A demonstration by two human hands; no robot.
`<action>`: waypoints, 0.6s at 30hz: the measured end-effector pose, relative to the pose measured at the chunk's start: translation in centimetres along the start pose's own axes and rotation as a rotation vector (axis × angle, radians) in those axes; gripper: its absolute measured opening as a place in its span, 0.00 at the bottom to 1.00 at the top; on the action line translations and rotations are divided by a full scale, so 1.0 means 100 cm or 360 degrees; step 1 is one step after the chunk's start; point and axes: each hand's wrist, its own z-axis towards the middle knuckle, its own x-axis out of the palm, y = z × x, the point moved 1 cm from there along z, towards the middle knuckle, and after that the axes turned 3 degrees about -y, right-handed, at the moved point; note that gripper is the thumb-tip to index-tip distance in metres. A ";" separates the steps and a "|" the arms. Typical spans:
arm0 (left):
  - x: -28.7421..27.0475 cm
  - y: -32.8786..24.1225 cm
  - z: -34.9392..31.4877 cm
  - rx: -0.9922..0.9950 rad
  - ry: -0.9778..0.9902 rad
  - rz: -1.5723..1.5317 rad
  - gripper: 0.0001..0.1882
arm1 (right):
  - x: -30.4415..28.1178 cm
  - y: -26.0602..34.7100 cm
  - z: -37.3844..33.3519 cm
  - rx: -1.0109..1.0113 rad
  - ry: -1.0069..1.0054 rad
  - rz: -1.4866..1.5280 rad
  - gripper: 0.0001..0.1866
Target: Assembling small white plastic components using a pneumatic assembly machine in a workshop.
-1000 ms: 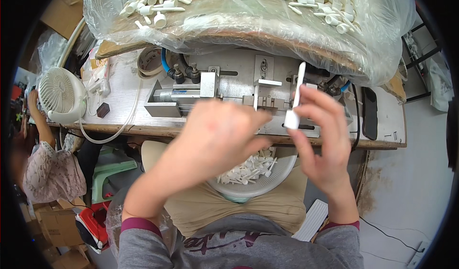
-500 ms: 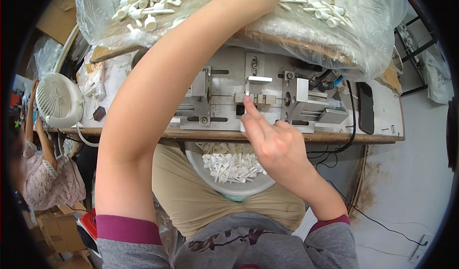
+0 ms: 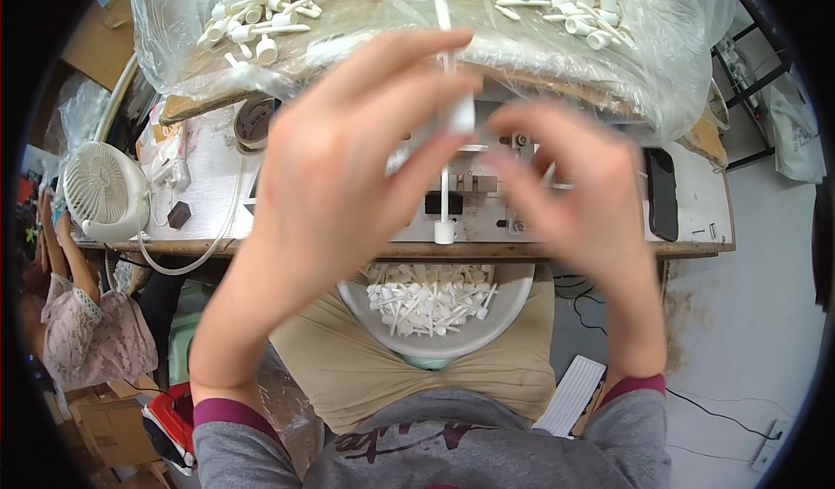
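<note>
In front of me my left hand [image 3: 348, 154], blurred by motion, is closed around a white plastic measuring scoop [image 3: 462, 117]. The scoop's handle sticks up past my fingers and its cup shows under them. Close by on the right is my right hand [image 3: 578, 185], also blurred, its thumb and forefinger apart and nothing seen between them. Below and between the hands, a second white scoop [image 3: 444, 198] lies in the metal fixture [image 3: 478, 183], cup toward me. My hands hide much of the fixture and its side blocks.
Loose white scoops [image 3: 278, 6] lie on a plastic-covered board [image 3: 383, 50] at the far side. A basket [image 3: 520, 293] of scoops rests on my lap. A white fan [image 3: 100, 185] stands left, a phone [image 3: 662, 195] right. Another person's arm [image 3: 76, 259] shows far left.
My left hand has come back from the far pile and now holds a scoop. My right hand has lifted off the fixture and moved right and up, its pointing finger drawn back.
</note>
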 end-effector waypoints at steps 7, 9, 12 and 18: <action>0.015 -0.039 -0.075 -0.0270 0.0309 -0.0037 0.19 | -0.008 -0.149 0.113 0.0170 0.0032 -0.1223 0.06; 0.024 -0.042 -0.087 -0.0290 0.0428 0.0081 0.17 | -0.006 -0.160 0.123 0.0114 0.0158 -0.1331 0.08; 0.035 -0.036 -0.099 -0.0255 0.0516 0.0234 0.16 | 0.003 -0.118 0.121 -0.0182 0.0145 -0.1231 0.08; 0.041 -0.024 -0.087 -0.0199 0.0570 0.0312 0.13 | -0.002 -0.121 0.124 -0.0041 0.0542 -0.1042 0.07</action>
